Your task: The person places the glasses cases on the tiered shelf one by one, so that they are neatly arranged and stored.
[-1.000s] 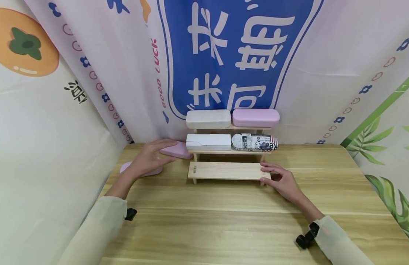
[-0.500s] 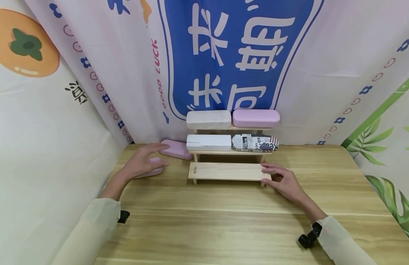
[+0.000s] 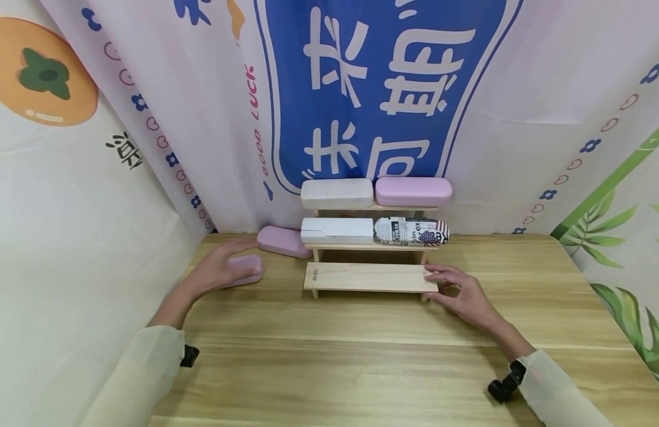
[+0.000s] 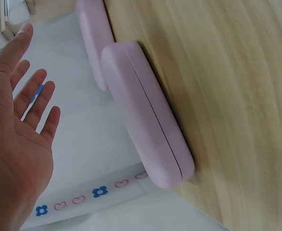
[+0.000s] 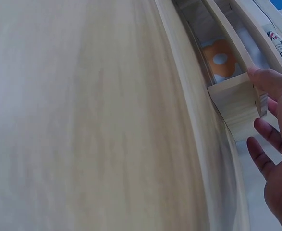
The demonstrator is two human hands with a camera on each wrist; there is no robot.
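Observation:
My left hand [image 3: 214, 271], fingers spread, hovers over a pink glasses case [image 3: 248, 261] lying on the table's left side and partly covers it in the head view. In the left wrist view that case [image 4: 143, 113] lies beside the hand, apart from the fingers. Behind it, a second pink glasses case [image 3: 283, 242] lies against the left side of a three-tier wooden rack [image 3: 369, 277]. With thumb at the front edge and fingers at the back, my right hand [image 3: 465, 299] pinches the right end of the bare lowest shelf.
The middle shelf bears a white glasses case [image 3: 337, 231] and a newspaper-print case [image 3: 410, 231]. On the top shelf sit a pale grey case [image 3: 337, 193] and a pink case [image 3: 413, 191]. A printed curtain [image 3: 500, 148] stands behind the wooden table [image 3: 361, 356].
My left hand has drawn back from the far pink glasses case, moving left and nearer, over the closer one. My right hand stays at the rack's end.

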